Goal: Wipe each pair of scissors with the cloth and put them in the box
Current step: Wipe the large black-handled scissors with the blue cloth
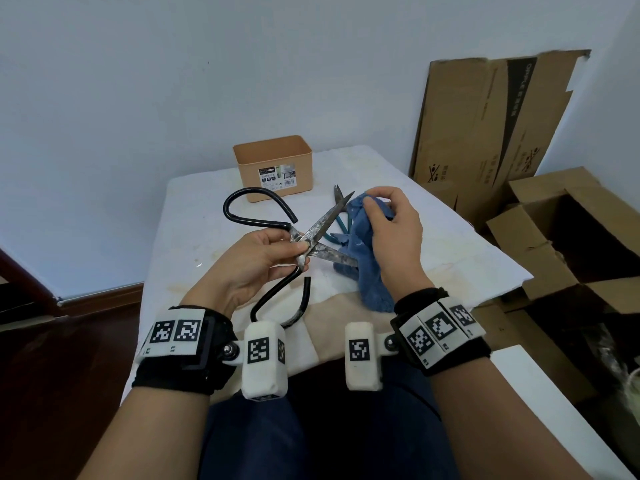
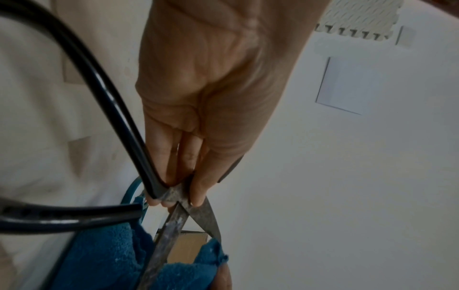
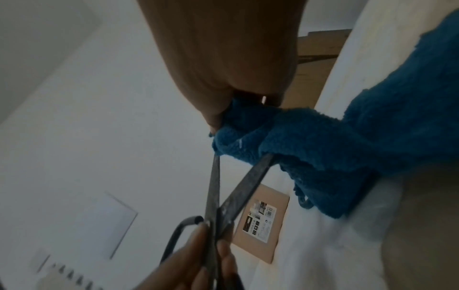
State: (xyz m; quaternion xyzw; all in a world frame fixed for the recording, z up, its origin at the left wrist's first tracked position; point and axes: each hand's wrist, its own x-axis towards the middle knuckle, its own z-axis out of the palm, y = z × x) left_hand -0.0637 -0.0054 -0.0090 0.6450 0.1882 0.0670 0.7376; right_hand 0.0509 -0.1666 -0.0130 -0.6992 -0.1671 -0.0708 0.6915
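My left hand [image 1: 298,249] pinches a large pair of scissors [image 1: 325,220] at the pivot. The scissors have black loop handles and stained blades, which stand apart above the table. My right hand [image 1: 375,204] grips a bunched blue cloth [image 1: 367,258] against the blade tips; the lower blade's end is hidden in the cloth. From the right wrist, the cloth [image 3: 310,141] covers both tips of the scissors [image 3: 213,186]. A smaller teal-handled pair [image 1: 341,221] lies on the table behind the cloth. An open tan box [image 1: 273,168] stands at the table's far side.
The white-covered table [image 1: 194,209] ends close on the right. Beyond that edge a flattened carton [image 1: 485,126] leans on the wall, and an open cardboard box [image 1: 571,237] sits on the floor. A wall stands right behind the tan box.
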